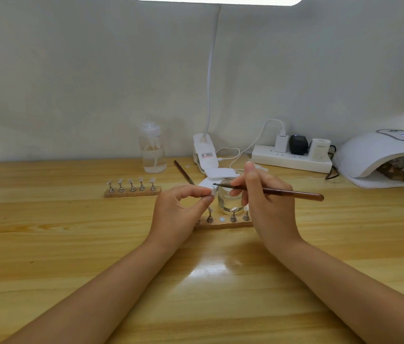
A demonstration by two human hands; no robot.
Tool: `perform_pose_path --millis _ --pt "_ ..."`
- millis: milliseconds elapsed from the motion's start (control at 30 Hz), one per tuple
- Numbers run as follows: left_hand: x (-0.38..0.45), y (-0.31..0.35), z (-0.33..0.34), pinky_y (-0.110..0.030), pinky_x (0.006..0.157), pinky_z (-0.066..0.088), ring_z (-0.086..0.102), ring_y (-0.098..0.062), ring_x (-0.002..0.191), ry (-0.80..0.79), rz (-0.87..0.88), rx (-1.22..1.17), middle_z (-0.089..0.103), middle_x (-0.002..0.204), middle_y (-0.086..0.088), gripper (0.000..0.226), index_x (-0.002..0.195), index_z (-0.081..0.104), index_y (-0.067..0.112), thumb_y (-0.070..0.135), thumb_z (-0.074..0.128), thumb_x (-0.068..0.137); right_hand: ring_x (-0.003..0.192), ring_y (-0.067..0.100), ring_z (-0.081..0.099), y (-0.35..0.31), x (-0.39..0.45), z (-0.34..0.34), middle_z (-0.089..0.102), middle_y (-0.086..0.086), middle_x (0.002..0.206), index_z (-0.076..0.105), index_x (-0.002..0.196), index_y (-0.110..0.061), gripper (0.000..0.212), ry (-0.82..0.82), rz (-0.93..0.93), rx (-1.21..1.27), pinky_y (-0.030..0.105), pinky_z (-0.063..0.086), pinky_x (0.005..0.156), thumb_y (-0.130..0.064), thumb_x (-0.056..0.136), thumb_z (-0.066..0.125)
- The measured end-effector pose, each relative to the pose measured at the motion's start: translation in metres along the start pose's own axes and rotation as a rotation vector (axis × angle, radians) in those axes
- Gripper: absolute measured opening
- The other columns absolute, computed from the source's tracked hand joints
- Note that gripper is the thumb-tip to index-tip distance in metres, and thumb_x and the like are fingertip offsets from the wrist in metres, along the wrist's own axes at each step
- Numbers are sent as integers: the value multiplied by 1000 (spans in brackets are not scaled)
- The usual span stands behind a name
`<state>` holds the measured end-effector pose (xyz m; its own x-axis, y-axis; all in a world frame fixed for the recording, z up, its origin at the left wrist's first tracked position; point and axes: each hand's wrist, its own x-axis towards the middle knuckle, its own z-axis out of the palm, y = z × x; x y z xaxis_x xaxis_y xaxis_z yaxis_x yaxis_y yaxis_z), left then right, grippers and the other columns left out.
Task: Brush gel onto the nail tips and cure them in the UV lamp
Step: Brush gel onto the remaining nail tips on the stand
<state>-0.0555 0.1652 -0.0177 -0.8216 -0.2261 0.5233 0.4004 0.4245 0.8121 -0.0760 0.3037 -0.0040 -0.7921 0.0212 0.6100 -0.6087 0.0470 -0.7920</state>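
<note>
Wooden counter [71, 244] under a plain white wall carries two racks of nail tips, a glass jar [229, 198] and, at the far right, the UV lamp [379, 155]. Left hand [178, 214] pinches one small nail tip [212, 192], seemingly by its metal stand, just left of the jar. Right hand [265, 197] grips the brush [277, 192] like a pen, bristles touching the tip. Light, thin and probably slick with gel, the tip is best held by the stand.

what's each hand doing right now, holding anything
Left hand: closed, pinching a nail tip on its stand between thumb and fingers.
Right hand: closed on the brush, bristle end at the nail tip.
</note>
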Motion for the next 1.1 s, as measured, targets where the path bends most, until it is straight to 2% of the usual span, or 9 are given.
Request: perform_pose_path --millis 67,267,467,567,700,933,1100 --pt "0 -1 0 -2 73 42 59 9 78 7 -1 -5 65 77 15 24 72 67 31 8 73 73 51 0 56 0 -1 1 63 -4 55 67 65 -16 36 -15 3 -3 17 45 57 -25 93 46" --pt "1 0 0 -1 73 41 58 12 78 5 -6 -3 64 76 19 24 72 66 32 8 73 73 42 2 51 -2 -2 -2 58 4 46 64 55 -13 44 -21 9 88 11 40 50 -20 94 45" --pt "1 -1 0 0 72 40 58 12 77 5 6 4 64 75 20 25 72 66 32 8 73 73 50 -1 55 -2 0 -1 60 -8 49 65 64 -17 36 17 19 73 11 43 57 -32 89 44" --pt "1 -1 0 -2 73 41 59 10 77 -1 0 -5 65 76 18 22 73 67 30 9 73 73 50 0 56 -1 -1 0 62 -6 52 66 65 -19 35 -7 22 45 14 44 57 -33 89 45" --pt "1 -1 0 -1 71 41 59 12 76 3 -17 -4 65 76 17 21 74 67 30 9 72 74 46 2 53 0 -2 0 61 1 51 67 63 -13 38 -23 17 69 14 43 53 -22 94 46" --pt "0 -1 0 1 71 39 57 16 77 18 -16 -10 63 76 21 24 75 66 32 9 70 76 42 4 50 -3 -3 -1 59 3 47 65 58 -12 41 -12 21 128 14 41 51 -20 93 45" --pt "1 -1 0 -2 76 40 58 6 82 13 21 -2 62 83 15 26 79 66 32 7 69 77 47 0 52 -4 0 -4 63 -5 53 65 62 -15 39 28 4 101 14 42 52 -16 96 44"
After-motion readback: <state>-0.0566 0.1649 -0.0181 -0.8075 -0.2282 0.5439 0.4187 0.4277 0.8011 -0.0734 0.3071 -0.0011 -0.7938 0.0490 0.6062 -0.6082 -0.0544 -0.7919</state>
